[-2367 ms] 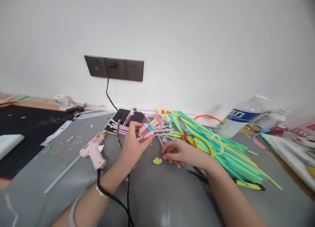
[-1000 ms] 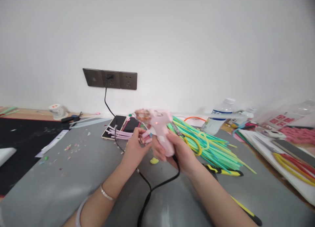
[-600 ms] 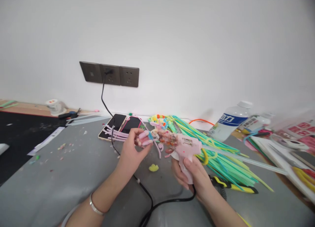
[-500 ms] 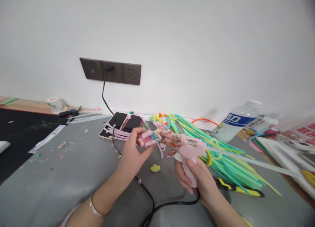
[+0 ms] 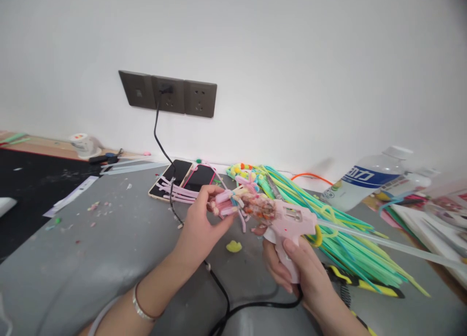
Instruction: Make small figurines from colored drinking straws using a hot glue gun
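Observation:
My left hand (image 5: 200, 226) pinches a small pink, lilac and blue figure (image 5: 223, 204) that looks made of pipe cleaners. My right hand (image 5: 301, 265) is wrapped round the grip of a pink hot glue gun (image 5: 294, 221). Its crusted, glue-stained nozzle points left, right at the figure; whether the tip touches is hidden. A long clear glue stick (image 5: 379, 239) sticks out of the gun's back. Between the hands, a small yellow fuzzy piece (image 5: 234, 246) lies on the grey mat (image 5: 127, 248).
Green and yellow pipe cleaners (image 5: 353, 243) lie in a heap at right, with yellow-black pliers (image 5: 375, 285) beside them. A tilted bottle (image 5: 368, 178) stands behind. Two phones (image 5: 178, 173) lie under lilac pipe cleaners (image 5: 178, 192). The gun's black cable (image 5: 255, 305) loops across the mat.
My right hand, free at first, has picked up the glue gun from the left of the mat and brought its nozzle to the figure. My left hand keeps holding the figure. The view has shifted slightly.

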The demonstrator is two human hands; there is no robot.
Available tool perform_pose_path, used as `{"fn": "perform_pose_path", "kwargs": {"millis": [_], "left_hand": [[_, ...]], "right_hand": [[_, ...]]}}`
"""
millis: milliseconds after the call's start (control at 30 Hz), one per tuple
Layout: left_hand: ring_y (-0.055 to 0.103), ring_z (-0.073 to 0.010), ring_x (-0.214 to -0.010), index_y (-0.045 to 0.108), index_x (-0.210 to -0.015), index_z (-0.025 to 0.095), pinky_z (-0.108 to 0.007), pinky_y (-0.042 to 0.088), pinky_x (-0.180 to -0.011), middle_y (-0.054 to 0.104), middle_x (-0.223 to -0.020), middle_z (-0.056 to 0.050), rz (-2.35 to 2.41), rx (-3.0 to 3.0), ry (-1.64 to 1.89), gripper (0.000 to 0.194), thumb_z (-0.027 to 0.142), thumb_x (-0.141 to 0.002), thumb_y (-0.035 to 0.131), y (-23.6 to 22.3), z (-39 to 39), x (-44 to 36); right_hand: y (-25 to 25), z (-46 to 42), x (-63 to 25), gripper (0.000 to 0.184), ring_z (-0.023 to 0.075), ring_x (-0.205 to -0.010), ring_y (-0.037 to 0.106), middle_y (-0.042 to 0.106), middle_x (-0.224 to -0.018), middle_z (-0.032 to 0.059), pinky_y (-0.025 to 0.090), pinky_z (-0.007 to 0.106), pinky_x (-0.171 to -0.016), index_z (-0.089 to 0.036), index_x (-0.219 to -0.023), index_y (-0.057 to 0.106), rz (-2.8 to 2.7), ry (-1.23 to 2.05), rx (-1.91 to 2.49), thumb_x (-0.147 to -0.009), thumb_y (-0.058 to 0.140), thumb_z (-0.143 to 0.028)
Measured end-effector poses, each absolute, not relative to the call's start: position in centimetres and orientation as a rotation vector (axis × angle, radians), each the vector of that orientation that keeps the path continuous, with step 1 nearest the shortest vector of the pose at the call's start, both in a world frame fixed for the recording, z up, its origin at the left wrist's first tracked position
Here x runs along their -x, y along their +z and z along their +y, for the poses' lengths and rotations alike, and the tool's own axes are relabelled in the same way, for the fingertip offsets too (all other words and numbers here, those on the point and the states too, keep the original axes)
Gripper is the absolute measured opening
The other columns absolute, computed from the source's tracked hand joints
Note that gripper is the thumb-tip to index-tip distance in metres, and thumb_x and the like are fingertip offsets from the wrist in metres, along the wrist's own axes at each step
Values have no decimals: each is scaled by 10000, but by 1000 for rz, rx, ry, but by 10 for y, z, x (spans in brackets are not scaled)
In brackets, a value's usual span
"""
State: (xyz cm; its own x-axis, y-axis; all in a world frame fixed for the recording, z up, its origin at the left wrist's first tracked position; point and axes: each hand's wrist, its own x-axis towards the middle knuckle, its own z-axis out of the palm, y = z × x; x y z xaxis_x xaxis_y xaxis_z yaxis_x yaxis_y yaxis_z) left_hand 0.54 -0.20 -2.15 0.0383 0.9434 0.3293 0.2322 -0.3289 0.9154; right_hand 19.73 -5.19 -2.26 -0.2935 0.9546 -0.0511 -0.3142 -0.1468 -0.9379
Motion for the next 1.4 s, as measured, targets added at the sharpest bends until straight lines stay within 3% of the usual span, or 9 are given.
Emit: {"fn": "perform_pose_path", "kwargs": {"millis": [433, 700, 1400], "left_hand": [[630, -168, -867, 516, -1082, 246, -267, 468, -752, 646, -992, -2, 1195, -1648, 1313, 333, 193, -809, 700, -22, -2, -4], [623, -165, -864, 511, -1096, 233, -271, 467, -768, 637, -999, -6, 1196, -1654, 1306, 355, 185, -801, 703, -22, -2, -5], [626, -153, -866, 511, -1094, 235, -251, 468, -766, 641, -993, 1, 1189, -1680, 1333, 362, 170, -795, 705, -23, 0, -3]], "right_hand": [[-20, -50, -199, 516, 52, -344, 236, 386, -479, -95, 205, 186, -352, -159, -1056, 613, -1091, 1678, 898, -845, 637, -629], [-18, -53, -197, 417, 43, -351, 244, 365, -478, -102, 188, 185, -381, -171, -929, 574, -1130, 1590, 884, -899, 587, -586], [-18, -52, -199, 405, 43, -359, 242, 373, -485, -100, 200, 192, -388, -168, -934, 573, -1141, 1554, 913, -906, 589, -571]]}}
